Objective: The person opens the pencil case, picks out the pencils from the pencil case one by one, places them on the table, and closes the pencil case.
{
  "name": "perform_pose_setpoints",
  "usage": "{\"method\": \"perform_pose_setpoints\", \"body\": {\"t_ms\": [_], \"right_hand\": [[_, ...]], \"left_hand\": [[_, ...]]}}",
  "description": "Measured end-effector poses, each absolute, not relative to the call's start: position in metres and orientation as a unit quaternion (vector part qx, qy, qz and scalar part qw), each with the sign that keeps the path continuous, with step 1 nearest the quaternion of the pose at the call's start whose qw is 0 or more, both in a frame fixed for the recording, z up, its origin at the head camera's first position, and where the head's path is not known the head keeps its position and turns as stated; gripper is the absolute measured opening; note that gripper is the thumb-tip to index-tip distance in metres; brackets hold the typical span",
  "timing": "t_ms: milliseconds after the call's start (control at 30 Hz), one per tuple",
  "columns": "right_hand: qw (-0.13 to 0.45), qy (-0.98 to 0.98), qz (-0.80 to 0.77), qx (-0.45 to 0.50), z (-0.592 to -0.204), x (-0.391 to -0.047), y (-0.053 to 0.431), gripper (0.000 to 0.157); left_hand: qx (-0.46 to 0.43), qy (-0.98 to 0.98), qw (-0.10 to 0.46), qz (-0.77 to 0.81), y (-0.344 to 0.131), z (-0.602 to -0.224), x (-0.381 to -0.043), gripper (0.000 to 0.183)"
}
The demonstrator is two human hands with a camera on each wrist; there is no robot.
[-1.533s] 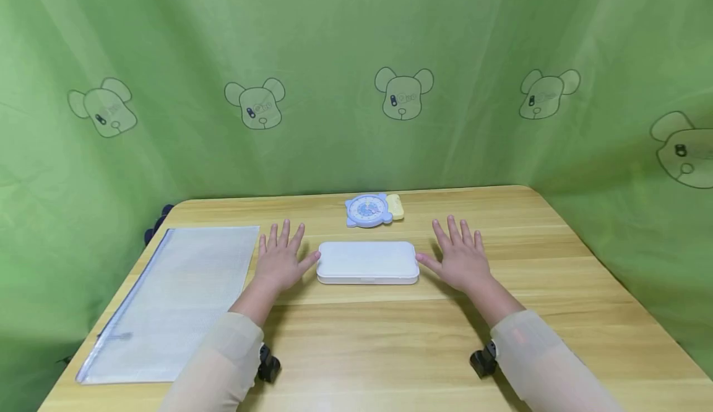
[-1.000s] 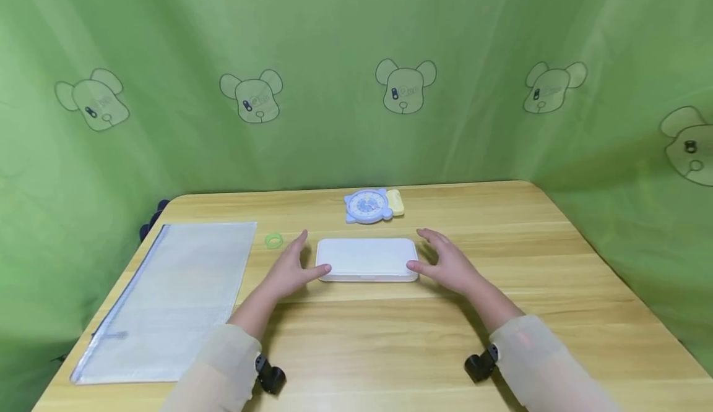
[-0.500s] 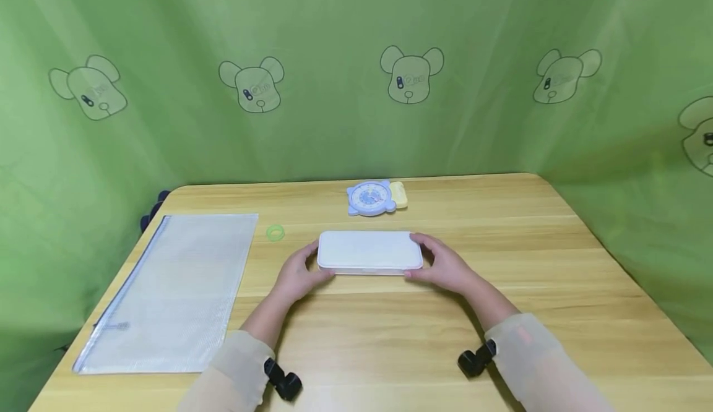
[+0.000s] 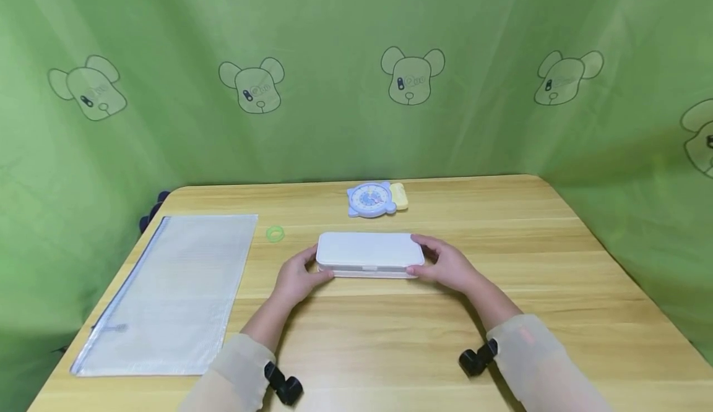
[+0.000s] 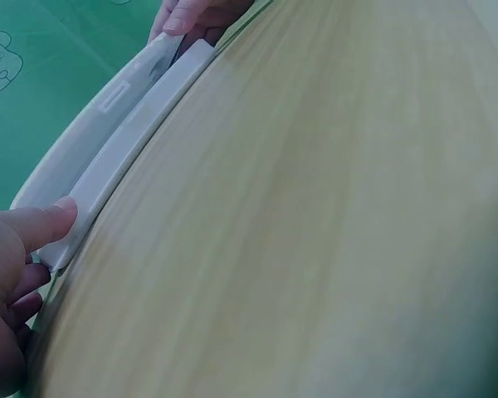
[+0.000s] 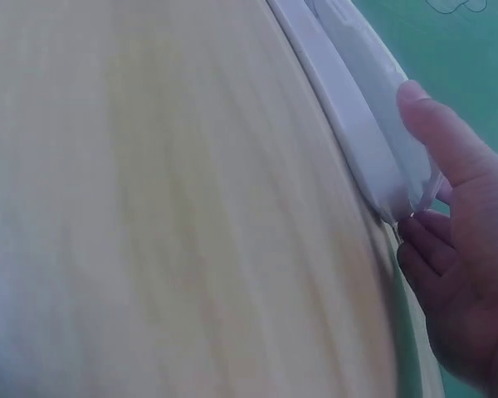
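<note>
Head view, from the left: a translucent zip pouch (image 4: 167, 288) lies flat on the wooden counter (image 4: 390, 338), and just beyond its right edge is a small green ring (image 4: 275, 239). Next comes the left hand (image 4: 294, 279), its fingers and thumb apart but clamped on the left end of a white case (image 4: 370, 251); in the left wrist view its thumb appears to press the front wall of the base (image 5: 131, 153). The case rests on the counter squarely between the hands, long axis running left to right, so each hand meets a short end and neither is nearer. Behind it, well apart, sit a blue toy clock (image 4: 370, 199) and a pale yellow block (image 4: 399, 196) against the clock's right side. At the case's right end the right hand (image 4: 450, 266) grips likewise, fingers at the far corner, thumb on the near edge of the lid (image 6: 361, 62) in the right wrist view. That near long edge stands slightly raised from the base, and the lid's movement seems to turn on this gap, facing the person.
</note>
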State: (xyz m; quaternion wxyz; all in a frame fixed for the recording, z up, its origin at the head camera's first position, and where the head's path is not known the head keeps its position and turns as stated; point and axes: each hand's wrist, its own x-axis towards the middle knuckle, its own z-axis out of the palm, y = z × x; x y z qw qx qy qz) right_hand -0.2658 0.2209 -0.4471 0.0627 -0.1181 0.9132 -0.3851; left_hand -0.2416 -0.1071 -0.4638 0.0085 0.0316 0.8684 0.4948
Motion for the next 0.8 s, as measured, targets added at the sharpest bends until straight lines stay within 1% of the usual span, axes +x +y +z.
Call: {"method": "perform_pose_setpoints", "body": {"t_ms": [167, 267, 367, 433, 567, 667, 800], "right_hand": [[0.052, 0.909, -0.403, -0.092, -0.441, -0.269, 0.221, 0.080], [0.036, 0.905, -0.415, -0.080, -0.438, -0.271, 0.220, 0.072], [0.018, 0.902, -0.427, -0.067, -0.435, -0.274, 0.220, 0.063], [0.003, 0.898, -0.435, -0.065, -0.434, -0.277, 0.219, 0.053], [-0.039, 0.891, -0.448, -0.068, -0.433, -0.285, 0.218, 0.038], [-0.062, 0.886, -0.454, -0.069, -0.432, -0.292, 0.216, 0.036], [-0.065, 0.870, -0.484, -0.059, -0.429, -0.300, 0.213, 0.036]], "left_hand": [[0.035, 0.875, -0.001, 0.483, -0.108, -0.464, -0.241, 0.064], [0.036, 0.878, 0.000, 0.477, -0.108, -0.465, -0.241, 0.063], [0.027, 0.877, 0.010, 0.479, -0.108, -0.465, -0.241, 0.066], [0.024, 0.877, 0.013, 0.479, -0.107, -0.465, -0.241, 0.068], [0.019, 0.876, 0.013, 0.481, -0.107, -0.465, -0.242, 0.067], [0.019, 0.877, 0.011, 0.479, -0.107, -0.466, -0.242, 0.067], [0.019, 0.877, 0.009, 0.481, -0.108, -0.467, -0.242, 0.066]]}}
